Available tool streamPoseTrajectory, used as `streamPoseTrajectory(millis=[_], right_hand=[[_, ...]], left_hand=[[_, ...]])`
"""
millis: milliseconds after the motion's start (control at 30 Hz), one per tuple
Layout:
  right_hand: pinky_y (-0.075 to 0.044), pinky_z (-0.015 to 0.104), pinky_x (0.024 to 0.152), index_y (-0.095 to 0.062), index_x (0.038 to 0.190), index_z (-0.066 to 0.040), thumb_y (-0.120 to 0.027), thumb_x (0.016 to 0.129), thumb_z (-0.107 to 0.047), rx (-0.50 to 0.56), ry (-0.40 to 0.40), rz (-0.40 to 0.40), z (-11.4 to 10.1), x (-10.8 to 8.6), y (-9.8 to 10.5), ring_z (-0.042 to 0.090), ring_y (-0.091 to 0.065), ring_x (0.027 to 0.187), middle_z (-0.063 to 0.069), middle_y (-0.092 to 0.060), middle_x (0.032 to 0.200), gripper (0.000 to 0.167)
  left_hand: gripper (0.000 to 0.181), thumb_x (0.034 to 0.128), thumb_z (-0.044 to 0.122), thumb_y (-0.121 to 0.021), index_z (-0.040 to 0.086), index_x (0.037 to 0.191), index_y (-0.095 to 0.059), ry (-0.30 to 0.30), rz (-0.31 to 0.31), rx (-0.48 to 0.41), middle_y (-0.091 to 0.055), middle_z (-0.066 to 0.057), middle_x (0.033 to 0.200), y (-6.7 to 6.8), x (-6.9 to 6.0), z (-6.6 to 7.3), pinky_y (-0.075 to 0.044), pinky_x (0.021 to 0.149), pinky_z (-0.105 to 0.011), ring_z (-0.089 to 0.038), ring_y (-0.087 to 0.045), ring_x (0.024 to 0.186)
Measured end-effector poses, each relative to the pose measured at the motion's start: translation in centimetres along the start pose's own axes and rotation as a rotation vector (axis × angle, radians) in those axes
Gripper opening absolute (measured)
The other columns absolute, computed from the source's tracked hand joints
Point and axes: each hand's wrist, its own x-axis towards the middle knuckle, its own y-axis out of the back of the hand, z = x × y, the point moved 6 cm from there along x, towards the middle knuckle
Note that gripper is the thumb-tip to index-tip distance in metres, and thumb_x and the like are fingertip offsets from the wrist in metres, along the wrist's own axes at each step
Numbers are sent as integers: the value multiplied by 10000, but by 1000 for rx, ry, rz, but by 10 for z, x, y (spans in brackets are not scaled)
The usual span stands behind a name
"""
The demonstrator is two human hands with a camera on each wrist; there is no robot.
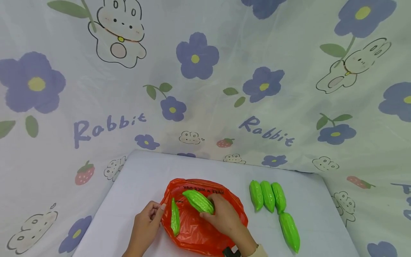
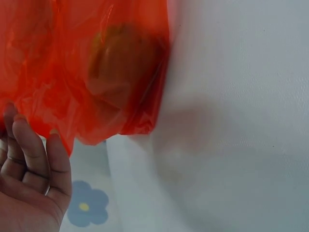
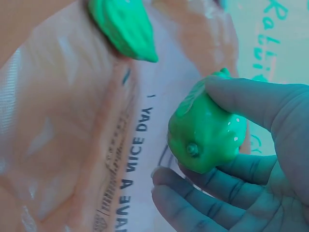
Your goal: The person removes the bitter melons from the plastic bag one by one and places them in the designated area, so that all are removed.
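A red plastic bag (image 1: 192,237) with printed lettering lies spread open on the white table. My left hand (image 1: 147,223) pinches the bag's left rim between thumb and fingers; in the left wrist view, its fingertips (image 2: 58,145) meet the red plastic. Over the bag's mouth, my right hand (image 1: 223,216) grips a glossy green bitter melon (image 1: 197,200), thumb on one side and fingers on the other. The right wrist view shows that bitter melon (image 3: 207,130) end-on. A second bitter melon (image 1: 175,217) lies inside the bag, along its left wall.
Right of the bag, three bitter melons (image 1: 267,196) lie side by side on the table (image 1: 314,200). Another bitter melon (image 1: 289,232) lies nearer, its tip close to that row. A curtain (image 1: 212,117) printed with rabbits and flowers hangs behind the table.
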Motion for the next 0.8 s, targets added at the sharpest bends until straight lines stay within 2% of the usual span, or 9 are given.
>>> streamPoseTrajectory(millis=[233,367,600,800], right_hand=[[-573,414,832,-602,1347,-103,-831,890,-462,47,29,27,-3,-16,17,158,-601,983,-11,-644,1199,625],[-570,399,836,-588,1385,-107,-808,905,-476,72,33,53,2,-27,28,145,-611,1009,-26,-652,1223,645],[-590,385,831,-597,1360,-94,-820,911,-413,155,-13,94,23,-46,43,155,-617,1000,-34,-650,1150,595],[-587,326,806,-597,1350,-57,-833,900,-425,212,-62,141,45,-61,55,180,-641,1012,1,-668,1149,627]], left_hand=[[221,1063,312,-652,115,970,-615,-21,11,-1,-571,-16,689,1,0,3,-471,503,-258,-161,-538,591],[221,1063,315,-652,116,973,-617,-12,10,2,-573,-18,694,1,0,3,-472,507,-257,-165,-541,597],[179,1062,269,-655,110,984,-626,-5,0,-5,-582,-24,704,1,1,3,-488,524,-256,-169,-554,608],[190,1065,283,-648,107,996,-625,3,-1,6,-584,-26,716,3,2,2,-486,527,-256,-174,-553,620]])
